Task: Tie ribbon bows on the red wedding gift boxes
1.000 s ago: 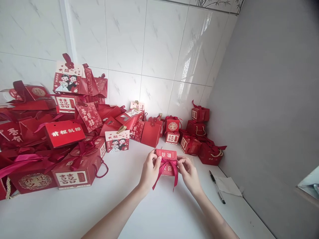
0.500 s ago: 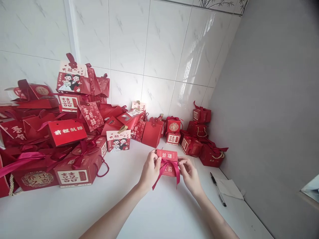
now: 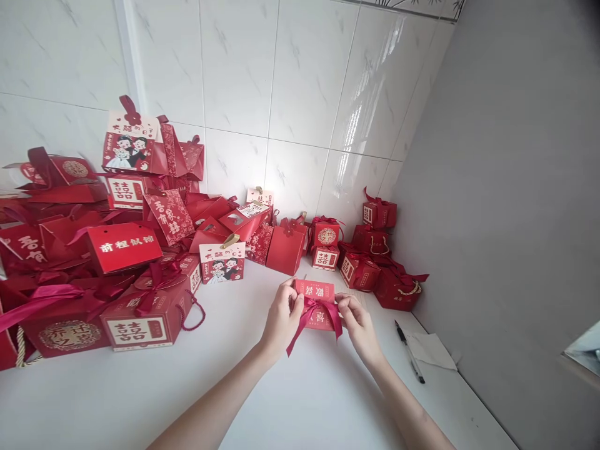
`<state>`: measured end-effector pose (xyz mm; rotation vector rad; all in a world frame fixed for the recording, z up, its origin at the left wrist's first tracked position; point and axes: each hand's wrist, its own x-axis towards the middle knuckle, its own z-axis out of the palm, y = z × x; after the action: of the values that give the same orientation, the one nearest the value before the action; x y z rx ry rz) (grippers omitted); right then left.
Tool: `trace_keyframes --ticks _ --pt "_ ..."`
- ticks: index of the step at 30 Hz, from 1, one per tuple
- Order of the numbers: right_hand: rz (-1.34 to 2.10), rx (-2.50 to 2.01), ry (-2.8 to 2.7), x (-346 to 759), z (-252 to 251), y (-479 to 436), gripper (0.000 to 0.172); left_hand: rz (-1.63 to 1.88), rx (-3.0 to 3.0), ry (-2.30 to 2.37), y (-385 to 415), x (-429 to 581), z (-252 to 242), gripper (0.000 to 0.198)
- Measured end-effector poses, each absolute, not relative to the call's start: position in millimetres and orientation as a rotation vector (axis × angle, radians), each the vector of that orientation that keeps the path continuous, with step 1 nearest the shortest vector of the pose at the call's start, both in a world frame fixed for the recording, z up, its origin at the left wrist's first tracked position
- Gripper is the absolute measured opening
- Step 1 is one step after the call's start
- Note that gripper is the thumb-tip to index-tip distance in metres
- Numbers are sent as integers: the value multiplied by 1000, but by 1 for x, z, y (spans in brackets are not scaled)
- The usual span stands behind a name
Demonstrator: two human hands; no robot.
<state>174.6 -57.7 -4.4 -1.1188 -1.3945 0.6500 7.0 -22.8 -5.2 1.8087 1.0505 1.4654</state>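
I had both hands in view just below the centre of the frame, one at each side of a small red box (image 3: 320, 290) tied with a magenta ribbon (image 3: 333, 311). The left hand (image 3: 282, 317) had its thumb and fingers clamped on the ribbon at the box's left edge; the right hand (image 3: 359, 324) pinched the ribbon at the opposite edge, its fingertips together. The bow lay across the box top, with two loose ends hanging toward the bottom of the frame. I could not tell whether the box touched the white table (image 3: 281, 403). A heap of red gift boxes (image 3: 135, 303) filled the left of the frame, and a smaller stack (image 3: 370, 240) stood right of centre. At lower right, a pen (image 3: 409, 352) lay beside a white paper (image 3: 431, 351).
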Motion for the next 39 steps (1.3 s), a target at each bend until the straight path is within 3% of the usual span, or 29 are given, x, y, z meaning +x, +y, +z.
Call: trace_keyframes --ticks 5,18,26,30,32,39 --pt "629 -1171 -1379 174 0 -57 46 1487 1802 1034 -23 7 -5 19" --pt "1086 -911 -1241 180 -3 -54 40 1479 1875 1044 -17 6 -5 22" --pt "896 -1024 -1357 181 -3 -53 42 1464 1769 984 -23 8 -7 11" --pt "787 -999 -1500 180 -5 -54 36 1397 1728 873 -25 5 -6 58" --pt "799 -1029 -1506 178 -5 -54 36 1374 1745 906 -24 3 -3 70" --pt "905 -1311 -1576 182 1 -57 48 1340 1711 1021 -16 5 0 49"
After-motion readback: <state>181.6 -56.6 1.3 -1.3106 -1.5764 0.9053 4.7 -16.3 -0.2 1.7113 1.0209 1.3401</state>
